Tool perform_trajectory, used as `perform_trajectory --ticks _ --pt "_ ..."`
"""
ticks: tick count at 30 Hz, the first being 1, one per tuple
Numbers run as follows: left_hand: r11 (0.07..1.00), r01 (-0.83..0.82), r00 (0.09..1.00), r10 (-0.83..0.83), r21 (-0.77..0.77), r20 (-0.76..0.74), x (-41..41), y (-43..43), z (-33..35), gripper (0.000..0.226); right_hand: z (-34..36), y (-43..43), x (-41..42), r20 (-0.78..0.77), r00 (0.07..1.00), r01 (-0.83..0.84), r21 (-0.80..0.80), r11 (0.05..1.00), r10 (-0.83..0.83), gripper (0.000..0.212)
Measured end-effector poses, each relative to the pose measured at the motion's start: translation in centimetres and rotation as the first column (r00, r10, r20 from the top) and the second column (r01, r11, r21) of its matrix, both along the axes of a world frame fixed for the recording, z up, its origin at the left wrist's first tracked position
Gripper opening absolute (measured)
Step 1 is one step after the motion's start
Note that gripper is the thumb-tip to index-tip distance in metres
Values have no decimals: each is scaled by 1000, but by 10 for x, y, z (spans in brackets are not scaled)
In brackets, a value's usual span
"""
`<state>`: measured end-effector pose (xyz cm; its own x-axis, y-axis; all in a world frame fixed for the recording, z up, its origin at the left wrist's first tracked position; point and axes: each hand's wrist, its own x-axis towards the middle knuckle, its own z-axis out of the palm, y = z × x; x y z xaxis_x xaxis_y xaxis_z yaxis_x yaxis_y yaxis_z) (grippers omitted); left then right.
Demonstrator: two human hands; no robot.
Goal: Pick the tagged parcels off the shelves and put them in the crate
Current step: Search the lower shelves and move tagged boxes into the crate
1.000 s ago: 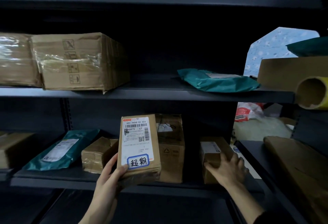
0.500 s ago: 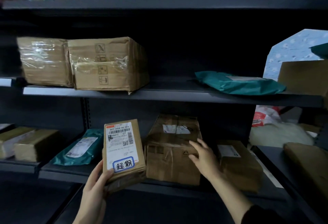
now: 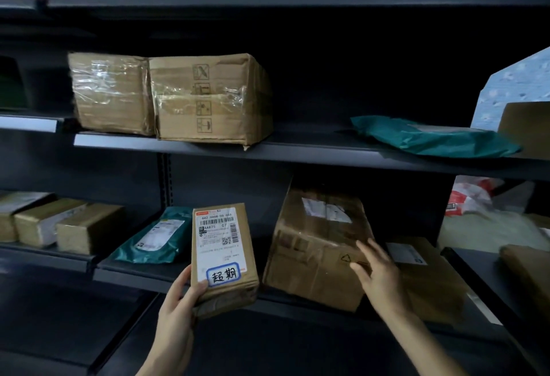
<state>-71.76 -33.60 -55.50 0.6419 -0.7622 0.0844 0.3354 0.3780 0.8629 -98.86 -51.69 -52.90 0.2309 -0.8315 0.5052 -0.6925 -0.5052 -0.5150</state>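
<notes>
My left hand [image 3: 175, 313] grips the bottom of a small brown parcel [image 3: 223, 256] and holds it upright in front of the lower shelf [image 3: 166, 279]. Its white shipping label carries a blue-bordered handwritten tag near the bottom. My right hand [image 3: 379, 277] rests with spread fingers against the right front of a larger taped cardboard box [image 3: 315, 244] that stands tilted on the lower shelf. A low brown box [image 3: 428, 274] with a white label lies just right of that hand. No crate is in view.
A teal mailer bag [image 3: 157, 235] and three small boxes [image 3: 59, 224] lie at lower left. The middle shelf [image 3: 312, 154] holds two taped boxes [image 3: 178, 96] and a teal bag [image 3: 431, 137]. Another rack with parcels [image 3: 526, 271] stands at the right.
My right hand left the low box at right and moved left onto the larger box, which now leans. The view shifted left; my left hand kept holding the tagged parcel.
</notes>
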Motion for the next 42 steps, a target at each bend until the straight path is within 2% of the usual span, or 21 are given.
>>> perform_trajectory --ticks 7,11,15,20,27,34,38,42 --pt "999 -33 999 33 20 -6 5 -2 -10 45 6 -20 -33 3 991 130 92 987 -131 48" --pt "996 -64 998 65 60 -21 5 -7 -12 56 4 -23 -28 4 994 106 123 987 -107 48" --pt "986 -80 995 88 146 -54 1 -3 -5 54 13 -22 -3 -107 994 38 111 993 -27 46" --pt "967 -48 998 58 249 -34 4 13 34 73 32 -11 19 -275 961 91 191 978 -35 46" --pt "934 2 998 23 357 -64 4 34 99 64 106 28 40 -407 905 39 360 932 120 60" --pt "893 -39 998 60 449 -33 15 59 166 51 162 66 83 -345 901 -84 459 884 264 61" --pt "878 -25 1000 29 478 0 36 74 184 43 181 84 115 -275 922 -120 465 877 272 59" --pt "866 14 999 13 500 -50 69 88 188 38 190 105 152 -233 937 -110 511 853 260 56"
